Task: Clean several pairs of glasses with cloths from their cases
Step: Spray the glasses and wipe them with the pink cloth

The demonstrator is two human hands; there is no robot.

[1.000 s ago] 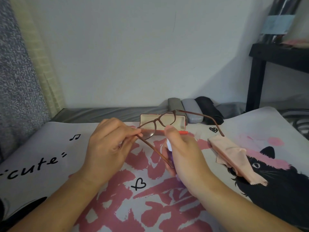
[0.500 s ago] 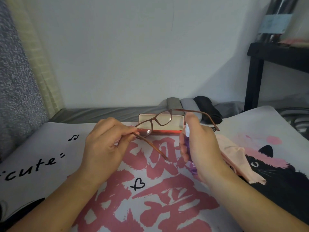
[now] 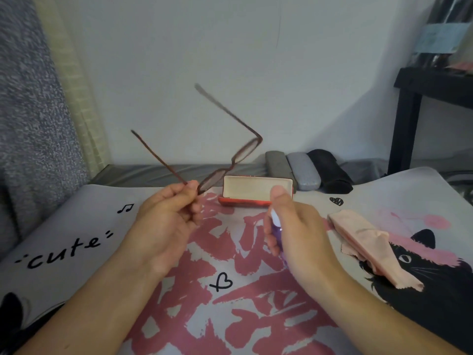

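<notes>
Your left hand [image 3: 167, 221] pinches the glasses [image 3: 225, 163] at one corner of the frame, by the near lens, with fingers curled and thumb on top. You hold them up above the surface [image 3: 76, 226], tilted, with both temples open and pointing up and to the left; the frame is blurred. Your right hand [image 3: 299, 229] is wrapped around a small purple spray bottle [image 3: 276, 231], its white top under your thumb and its nozzle facing left toward the glasses; hand and glasses are apart.

Just behind your right thumb the red case [image 3: 256, 192] lies open on the surface, its pale inside showing. The pink cloth [image 3: 368, 245] lies crumpled to the right of your right hand, partly over a black cat printed on the surface cover. Three closed cases [image 3: 304, 170], grey, lighter grey and black, lie side by side behind the red one, near the wall.
</notes>
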